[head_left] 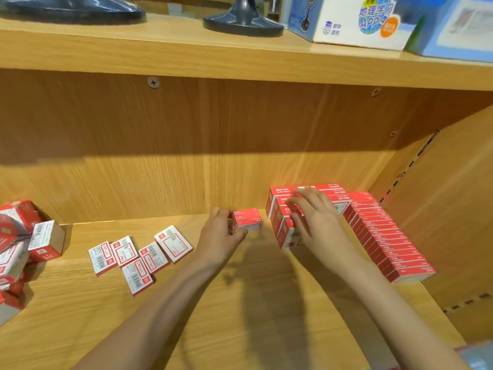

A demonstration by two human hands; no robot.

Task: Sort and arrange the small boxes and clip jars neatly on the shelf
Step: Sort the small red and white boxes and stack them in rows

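1. Far left edge of the light wooden shelf board (pixel 266 316): a tumbled heap of red-and-white cardboard boxes (pixel 16 244), some tilted, one barcode side up. Unsorted; well apart from both hands.

2. Left of centre, nearer the front edge than the back panel: five flat red-and-white small boxes (pixel 138 256) lying loose, faces up, at mixed angles, some touching. Next stock to pick, by my reading. They lie to the left of the left hand, so that hand is the nearer one.

3. Centre, close to the back panel: left hand (pixel 224 231), fingers curled round the left end of a single small red cardboard box (pixel 248 219). The box looks lifted or just resting at the back; cannot tell which. Its long axis runs left-right, parallel to the back edge.

4. The key relation: the held box sits just left of the stacked block of red boxes (pixel 282 225), a narrow gap between them. Same height band, ends facing. Judgement: a short slide rightward would seat it against the block.

5. Right of centre: right hand (pixel 314 217), fingers spread and fairly straight, lying over the top and front of that block. Grips nothing, as far as I can tell; seems to steady it. Fingertips blurred.

6. Right, toward the side wall: a long row of thin red boxes on edge (pixel 386 236), running back to front, packed tight.

7. No clip jars in view.
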